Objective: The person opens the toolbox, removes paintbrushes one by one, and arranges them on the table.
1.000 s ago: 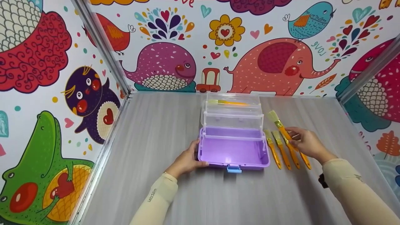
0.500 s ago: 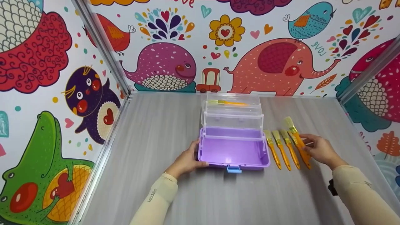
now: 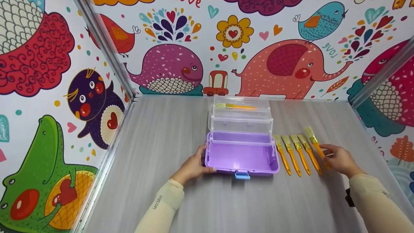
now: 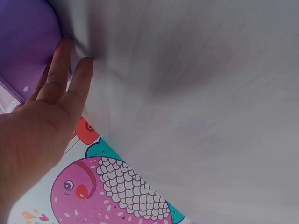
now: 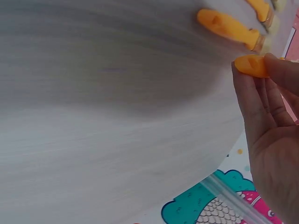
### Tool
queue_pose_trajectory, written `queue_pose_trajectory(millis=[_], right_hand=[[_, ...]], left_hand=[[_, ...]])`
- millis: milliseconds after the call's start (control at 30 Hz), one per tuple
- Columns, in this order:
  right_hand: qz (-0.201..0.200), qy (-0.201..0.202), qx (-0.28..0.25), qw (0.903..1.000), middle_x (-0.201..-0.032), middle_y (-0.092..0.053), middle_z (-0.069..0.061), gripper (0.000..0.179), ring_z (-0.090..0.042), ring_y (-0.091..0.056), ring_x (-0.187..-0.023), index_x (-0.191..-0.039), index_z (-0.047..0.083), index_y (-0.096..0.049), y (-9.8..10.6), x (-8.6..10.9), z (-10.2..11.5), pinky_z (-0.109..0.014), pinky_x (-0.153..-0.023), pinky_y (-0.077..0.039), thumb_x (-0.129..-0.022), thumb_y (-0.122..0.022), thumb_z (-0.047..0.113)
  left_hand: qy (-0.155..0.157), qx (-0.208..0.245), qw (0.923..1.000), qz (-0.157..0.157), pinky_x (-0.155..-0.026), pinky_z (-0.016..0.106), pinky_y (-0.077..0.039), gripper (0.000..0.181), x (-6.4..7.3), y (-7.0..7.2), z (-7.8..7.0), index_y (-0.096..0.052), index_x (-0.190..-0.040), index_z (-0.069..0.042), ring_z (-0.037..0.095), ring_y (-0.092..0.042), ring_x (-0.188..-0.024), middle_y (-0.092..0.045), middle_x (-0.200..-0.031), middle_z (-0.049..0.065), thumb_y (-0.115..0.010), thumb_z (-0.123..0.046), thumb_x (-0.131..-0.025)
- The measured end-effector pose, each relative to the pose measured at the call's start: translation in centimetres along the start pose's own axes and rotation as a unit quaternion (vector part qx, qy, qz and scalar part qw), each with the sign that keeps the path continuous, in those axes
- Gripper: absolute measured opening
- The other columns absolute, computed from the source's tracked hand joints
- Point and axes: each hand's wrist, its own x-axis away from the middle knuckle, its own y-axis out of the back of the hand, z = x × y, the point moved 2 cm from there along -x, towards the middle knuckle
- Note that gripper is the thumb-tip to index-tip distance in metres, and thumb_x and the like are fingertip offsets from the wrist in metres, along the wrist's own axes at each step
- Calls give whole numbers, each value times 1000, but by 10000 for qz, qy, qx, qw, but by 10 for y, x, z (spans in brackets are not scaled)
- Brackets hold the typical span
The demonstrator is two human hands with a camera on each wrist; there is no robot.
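Note:
My left hand rests at the front left corner of a purple toolbox, thumb along the front, fingers against the side. In the left wrist view, its fairly straight fingers touch the purple wall. The box stands open, with clear tiered trays raised behind its bare base. A paintbrush with an orange handle and pale bristles is pinched by my right hand, thumb against fingers at the handle end. It slants at the right end of a row of similar paintbrushes on the table.
One more paintbrush lies in the top clear tray. A light blue latch juts from the front of the box. Cartoon-printed walls enclose the grey table at the back and sides.
My right hand has moved right and toward me with the paintbrush, from above the row to its right end. My left hand and the toolbox have stayed in place.

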Motion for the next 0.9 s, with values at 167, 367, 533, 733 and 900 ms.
queue_pose_trajectory(millis=[167,367,533,733,900], right_hand=[[43,-141,133,9998,-119,-57,-34,52,-48,-58,-104,-139,-9,-49,-2,0,-7,-38,-70,-59,-89,-61,2],[282,-442,84,9986,-123,-53,-35,54,-44,-57,-103,-141,-8,-46,-3,-1,-9,-39,-74,-58,-91,-62,6],[382,-664,143,9970,-123,-53,-35,54,-38,-56,-97,-140,-9,-48,-4,-3,-7,-39,-74,-58,-89,-63,5],[444,-776,151,9959,-125,-52,-35,53,-37,-56,-97,-138,-9,-49,-5,-6,-3,-38,-74,-57,-88,-61,2],[348,-716,274,9965,-124,-53,-36,52,-36,-57,-95,-136,-10,-50,-7,-6,-3,-39,-73,-57,-87,-62,2]], left_hand=[[34,-63,10000,-9,-101,51,-41,103,0,0,0,-27,-154,-15,36,-56,-118,-57,-133,24,-89,-36,-74],[49,-61,10000,-19,-102,52,-41,103,1,0,0,-28,-154,-16,38,-56,-119,-57,-133,26,-89,-36,-74],[87,-40,10000,-13,-104,52,-40,104,1,0,0,-27,-155,-18,38,-54,-121,-54,-136,26,-89,-36,-74],[92,-35,9999,-23,-103,52,-40,104,1,0,-1,-27,-155,-18,38,-54,-121,-54,-136,27,-89,-36,-74],[69,-71,9999,-18,-103,52,-40,103,1,0,0,-27,-155,-18,38,-54,-121,-54,-136,27,-89,-35,-74]])
